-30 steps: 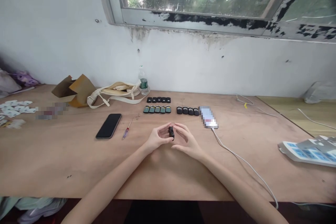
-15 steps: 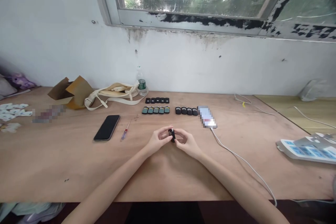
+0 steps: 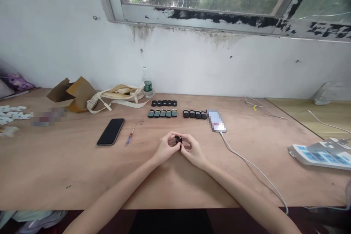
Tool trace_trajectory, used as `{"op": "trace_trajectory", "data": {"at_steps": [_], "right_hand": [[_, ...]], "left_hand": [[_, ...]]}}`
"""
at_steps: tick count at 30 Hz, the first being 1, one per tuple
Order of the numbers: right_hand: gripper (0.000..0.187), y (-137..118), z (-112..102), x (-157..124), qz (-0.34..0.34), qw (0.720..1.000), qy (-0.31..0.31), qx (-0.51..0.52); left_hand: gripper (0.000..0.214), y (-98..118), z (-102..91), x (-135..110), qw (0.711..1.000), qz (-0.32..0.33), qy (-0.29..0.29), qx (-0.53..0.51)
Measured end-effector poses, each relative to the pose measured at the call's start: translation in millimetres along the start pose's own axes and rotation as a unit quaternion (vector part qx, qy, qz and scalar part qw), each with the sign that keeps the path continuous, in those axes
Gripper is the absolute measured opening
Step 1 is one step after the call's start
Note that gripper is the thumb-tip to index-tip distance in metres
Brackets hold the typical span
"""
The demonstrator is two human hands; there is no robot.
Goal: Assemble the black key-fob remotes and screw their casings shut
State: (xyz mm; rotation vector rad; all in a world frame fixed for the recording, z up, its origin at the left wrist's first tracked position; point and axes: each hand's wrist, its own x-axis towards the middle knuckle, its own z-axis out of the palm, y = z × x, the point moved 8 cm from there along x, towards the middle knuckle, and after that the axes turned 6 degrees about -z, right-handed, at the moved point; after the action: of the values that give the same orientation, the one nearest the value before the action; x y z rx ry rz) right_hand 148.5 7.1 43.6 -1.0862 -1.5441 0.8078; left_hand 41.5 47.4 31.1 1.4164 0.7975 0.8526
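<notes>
Currently, left hand (image 3: 166, 148) and right hand (image 3: 193, 151) pinch a small black casing (image 3: 178, 139) at centre frame, a two-sided fingertip hold that steadies it.

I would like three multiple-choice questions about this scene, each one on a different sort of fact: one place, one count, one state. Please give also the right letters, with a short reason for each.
1. Where does the small screwdriver lie?
A. Between the black phone and the left hand
B. On the power strip
C. Beside the water bottle

2. How many pieces are in the row with greenish faces?
A. Three
B. Five
C. Seven

3. What is the state of the small black object?
A. It lies alone on the desk
B. It stands inside the bag
C. Fingers of both hands hold it

Right letters:
1. A, because the screwdriver lies on the desk between them.
2. B, because five pieces stand side by side.
3. C, because the left hand and the right hand meet on it.
</notes>
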Motion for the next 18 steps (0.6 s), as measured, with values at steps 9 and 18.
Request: {"op": "trace_trajectory", "data": {"at_steps": [9, 18], "right_hand": [[0.042, 2.0, -5.0, 3.0, -0.029, 0.996, 0.031, -0.084], [0.043, 45.9, -9.7, 18.5, 0.016, 0.988, 0.08, -0.135]], "left_hand": [[0.023, -2.6, -10.2, 5.6, 0.996, 0.023, 0.083, 0.023], [0.026, -27.0, -18.9, 27.6, 0.993, -0.012, 0.104, 0.052]]}}
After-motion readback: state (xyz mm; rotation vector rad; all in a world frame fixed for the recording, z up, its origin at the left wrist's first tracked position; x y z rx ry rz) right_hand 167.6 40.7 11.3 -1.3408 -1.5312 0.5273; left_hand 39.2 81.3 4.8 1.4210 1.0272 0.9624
